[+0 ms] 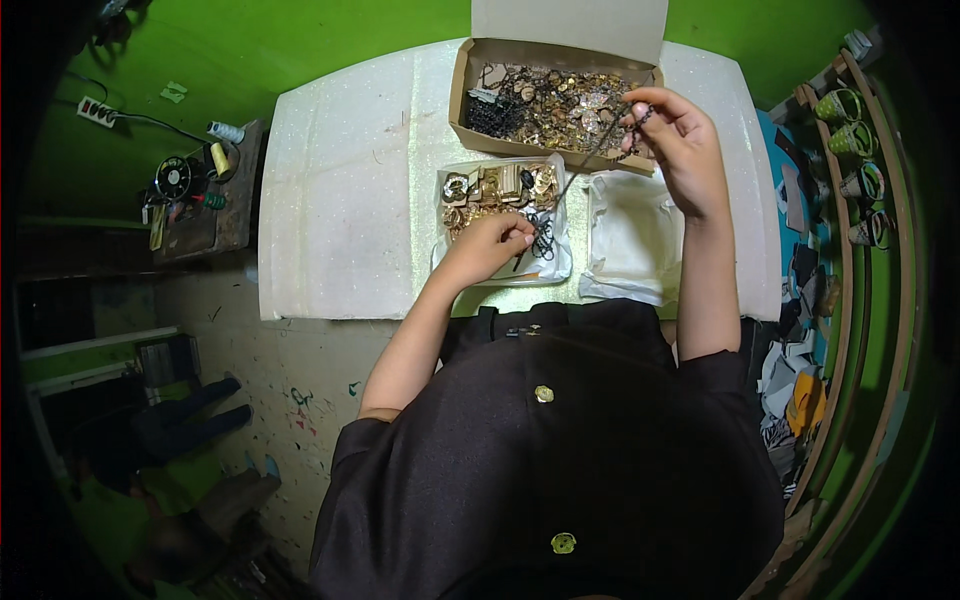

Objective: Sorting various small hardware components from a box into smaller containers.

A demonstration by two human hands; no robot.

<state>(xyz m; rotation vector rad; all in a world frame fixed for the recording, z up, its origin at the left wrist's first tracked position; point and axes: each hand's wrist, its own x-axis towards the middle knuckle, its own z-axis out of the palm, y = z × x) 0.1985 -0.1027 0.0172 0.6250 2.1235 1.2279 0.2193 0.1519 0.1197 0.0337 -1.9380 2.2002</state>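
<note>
A dark cord or strand, beaded near its upper end [640, 118], stretches between my two hands. My right hand [682, 145] is raised over the right front corner of a cardboard box [540, 148], its fingers pinched on the strand. My left hand [490, 247] is closed on the lower end, over a lined white tray [562, 268]. In that tray lie gold-coloured buckles and ornaments [490, 185], with a tangle of black cord [543, 240] beside my left fingertips. The box holds many mixed buttons and beads [575, 95], with black beads [495, 118] heaped at its left.
A second lined tray [632, 285] stands right of the first, on the pale sparkly table cover [335, 190]. The box's lid flap [570, 22] stands up behind it. Left is a small table with a fan-like round device [172, 177] and thread spools [222, 158]. Shelf rails [850, 280] rise at right.
</note>
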